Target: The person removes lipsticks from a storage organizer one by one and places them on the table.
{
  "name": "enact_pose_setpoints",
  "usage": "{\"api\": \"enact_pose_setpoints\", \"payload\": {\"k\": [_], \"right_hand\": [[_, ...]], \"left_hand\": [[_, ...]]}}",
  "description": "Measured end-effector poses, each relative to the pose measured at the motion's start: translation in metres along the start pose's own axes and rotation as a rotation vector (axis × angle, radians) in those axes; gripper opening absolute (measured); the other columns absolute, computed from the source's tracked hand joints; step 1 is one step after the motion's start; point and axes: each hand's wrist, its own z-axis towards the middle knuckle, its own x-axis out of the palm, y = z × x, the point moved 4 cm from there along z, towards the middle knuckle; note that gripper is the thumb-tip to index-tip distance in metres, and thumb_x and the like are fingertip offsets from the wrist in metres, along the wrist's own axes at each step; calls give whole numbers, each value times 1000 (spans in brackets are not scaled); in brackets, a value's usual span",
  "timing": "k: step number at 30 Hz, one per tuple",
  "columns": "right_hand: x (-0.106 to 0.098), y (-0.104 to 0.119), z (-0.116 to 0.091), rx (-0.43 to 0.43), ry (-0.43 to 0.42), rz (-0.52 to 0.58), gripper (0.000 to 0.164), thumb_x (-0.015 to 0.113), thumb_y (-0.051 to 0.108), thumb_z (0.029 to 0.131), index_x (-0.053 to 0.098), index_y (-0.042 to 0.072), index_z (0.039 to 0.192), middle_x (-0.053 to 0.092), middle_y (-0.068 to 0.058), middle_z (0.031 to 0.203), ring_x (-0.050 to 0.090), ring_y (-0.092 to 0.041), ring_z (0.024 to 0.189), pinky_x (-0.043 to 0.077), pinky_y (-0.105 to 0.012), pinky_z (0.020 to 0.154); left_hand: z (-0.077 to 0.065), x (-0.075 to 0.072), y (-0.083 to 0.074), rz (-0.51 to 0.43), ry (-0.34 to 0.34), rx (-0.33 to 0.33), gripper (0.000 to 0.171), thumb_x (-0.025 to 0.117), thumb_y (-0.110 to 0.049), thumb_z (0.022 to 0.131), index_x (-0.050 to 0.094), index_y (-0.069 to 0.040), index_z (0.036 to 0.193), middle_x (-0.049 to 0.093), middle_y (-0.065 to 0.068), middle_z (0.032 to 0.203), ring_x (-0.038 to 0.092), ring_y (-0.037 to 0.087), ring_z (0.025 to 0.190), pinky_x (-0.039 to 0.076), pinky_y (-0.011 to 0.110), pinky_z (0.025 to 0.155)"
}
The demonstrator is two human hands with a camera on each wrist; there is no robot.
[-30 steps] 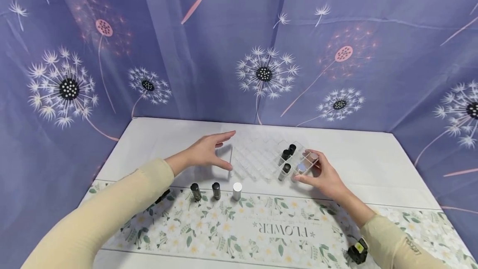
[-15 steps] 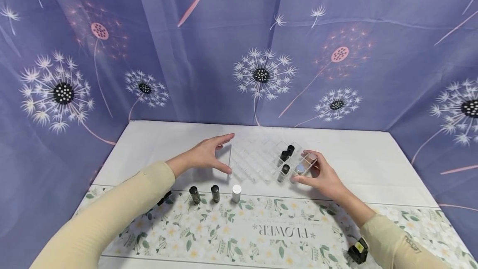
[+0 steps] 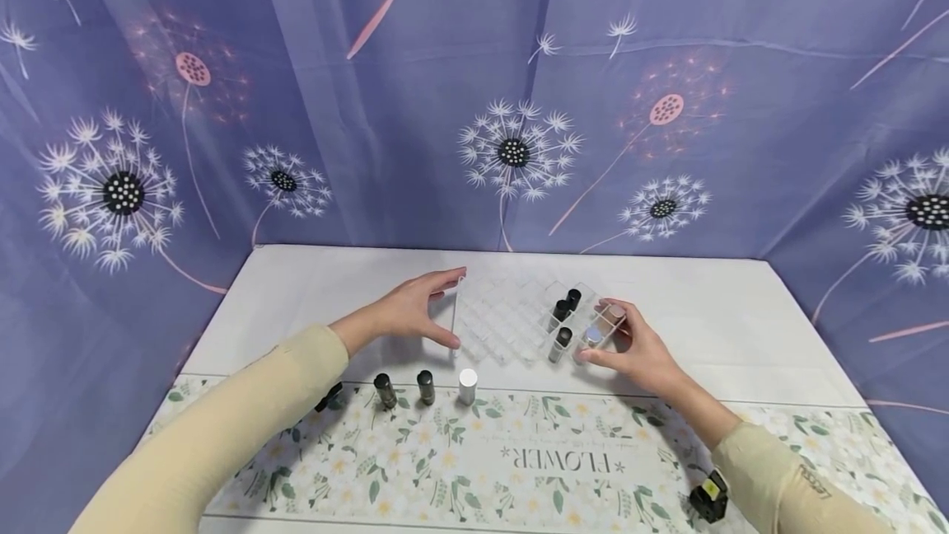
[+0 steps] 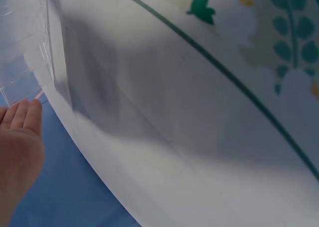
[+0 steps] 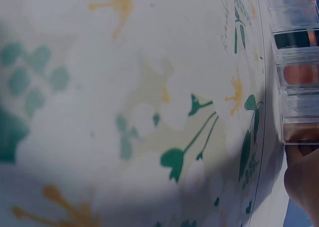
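Note:
A clear compartmented lipstick organizer (image 3: 504, 320) lies lengthwise between my hands. My left hand (image 3: 404, 307) spans its left end, thumb at the front corner and fingers at the back one. In the left wrist view the fingers (image 4: 25, 117) reach along the clear wall. My right hand (image 3: 647, 354) grips the right end between thumb and fingers. Black-capped lipstick tubes (image 3: 562, 339) stand in the right part. A blue-topped tube (image 3: 593, 335) and a brownish one (image 3: 614, 316) sit in the end row. The right wrist view shows the organizer's side (image 5: 301, 105) with coloured tubes inside.
Two dark tubes (image 3: 426, 387) and a silver-white tube (image 3: 468, 386) stand in front of the organizer, on the flowered runner (image 3: 415, 460). A small black object (image 3: 709, 498) is by the right sleeve; another dark one (image 3: 329, 396) shows beside the left sleeve. A purple curtain (image 3: 415, 105) hangs behind.
The left end of the organizer now meets my left fingertips at the back corner. Both hands otherwise keep their places; the head view has shifted slightly.

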Motion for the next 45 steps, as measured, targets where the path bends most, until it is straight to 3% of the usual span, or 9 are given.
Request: {"api": "enact_pose_setpoints", "payload": {"k": [18, 30, 39, 45], "right_hand": [[1, 0, 0, 1, -5, -7, 93, 89, 18, 91, 32, 5, 163, 45, -25, 158, 42, -50, 149, 35, -64, 125], [0, 1, 0, 23, -4, 7, 95, 89, 15, 90, 30, 2, 163, 45, -29, 157, 41, -52, 149, 33, -61, 127], [-1, 5, -1, 32, 18, -16, 98, 89, 18, 91, 27, 3, 166, 44, -31, 157, 42, -54, 148, 36, -64, 124], [-3, 10, -1, 60, 36, -24, 104, 89, 20, 91, 21, 5, 169, 37, -33, 162, 37, -57, 149, 34, -64, 125]], "left_hand": [[1, 3, 7, -5, -9, -34, 120, 100, -35, 76, 29, -12, 170, 40, 11, 170, 46, 33, 151, 37, 44, 129], [-1, 6, 4, -167, -1, -33, 117, 99, -15, 78, 27, -7, 170, 34, 13, 172, 37, 30, 157, 34, 38, 130], [-2, 6, 5, -200, -2, -33, 116, 98, -11, 79, 26, -4, 169, 34, 16, 172, 36, 31, 158, 34, 37, 131], [-1, 6, 6, -215, 3, -38, 115, 98, -13, 79, 27, -7, 170, 34, 12, 173, 36, 28, 158, 34, 35, 130]]}}
